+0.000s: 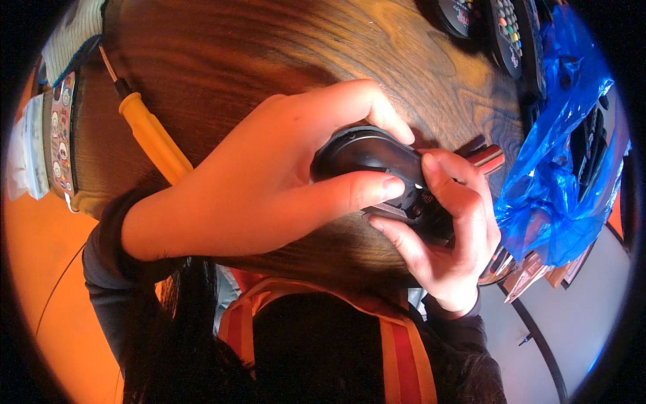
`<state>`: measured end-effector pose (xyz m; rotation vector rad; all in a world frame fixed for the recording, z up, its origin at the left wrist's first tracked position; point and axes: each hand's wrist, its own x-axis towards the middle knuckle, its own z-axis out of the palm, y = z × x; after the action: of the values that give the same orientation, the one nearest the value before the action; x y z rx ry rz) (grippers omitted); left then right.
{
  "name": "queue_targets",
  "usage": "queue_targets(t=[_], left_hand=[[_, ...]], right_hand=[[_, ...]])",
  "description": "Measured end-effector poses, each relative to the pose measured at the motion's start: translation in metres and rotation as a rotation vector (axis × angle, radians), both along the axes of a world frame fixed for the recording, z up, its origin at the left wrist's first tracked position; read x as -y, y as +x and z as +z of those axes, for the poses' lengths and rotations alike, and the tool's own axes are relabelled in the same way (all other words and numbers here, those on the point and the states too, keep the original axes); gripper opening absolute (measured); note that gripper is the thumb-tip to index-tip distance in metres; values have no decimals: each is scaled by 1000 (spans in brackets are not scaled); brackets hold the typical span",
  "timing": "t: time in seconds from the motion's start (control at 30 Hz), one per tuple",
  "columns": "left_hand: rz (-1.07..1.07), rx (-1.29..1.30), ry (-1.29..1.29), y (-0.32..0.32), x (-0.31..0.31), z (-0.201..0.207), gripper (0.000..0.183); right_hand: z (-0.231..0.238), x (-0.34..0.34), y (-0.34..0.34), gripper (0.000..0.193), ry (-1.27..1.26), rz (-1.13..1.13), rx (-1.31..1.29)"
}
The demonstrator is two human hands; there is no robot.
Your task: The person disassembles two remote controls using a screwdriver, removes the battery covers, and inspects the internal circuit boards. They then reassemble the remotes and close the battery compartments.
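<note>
Above the wooden table I hold a black computer mouse (367,158) with a smooth, rounded shell between my two hands. My left hand (269,161) wraps round its far end, thumb lying along the near side and index finger curled over the far edge. At the right end my right hand (457,222) pinches it between thumb and fingers. Small parts and a pale label show on the side near my thumbs, too small to make out. Part of the mouse is hidden by my fingers.
A screwdriver (153,138) with a yellow-orange handle lies left on the wooden table (222,47). Remote controls (505,30) sit at the far right, beside a crumpled blue plastic bag (552,168). A red and dark cylinder (490,160) lies behind my right hand. A pale knitted glove (73,37) is far left.
</note>
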<state>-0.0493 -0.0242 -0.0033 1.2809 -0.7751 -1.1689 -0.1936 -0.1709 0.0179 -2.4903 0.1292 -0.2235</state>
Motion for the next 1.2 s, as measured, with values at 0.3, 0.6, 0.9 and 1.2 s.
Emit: queue_targets(t=[0.3, 0.6, 0.9, 1.2], left_hand=[[-44, 161, 16, 1, -1, 6, 32], [-93, 102, -110, -7, 3, -1, 36], [6, 115, -155, -7, 4, -2, 31], [-2, 238, -37, -6, -3, 8, 41]], right_hand=[[11, 10, 2, 52, 219, 11, 6], [15, 12, -5, 32, 173, -119, 57], [13, 13, -4, 31, 138, -87, 104], [10, 11, -1, 32, 124, -65, 124]])
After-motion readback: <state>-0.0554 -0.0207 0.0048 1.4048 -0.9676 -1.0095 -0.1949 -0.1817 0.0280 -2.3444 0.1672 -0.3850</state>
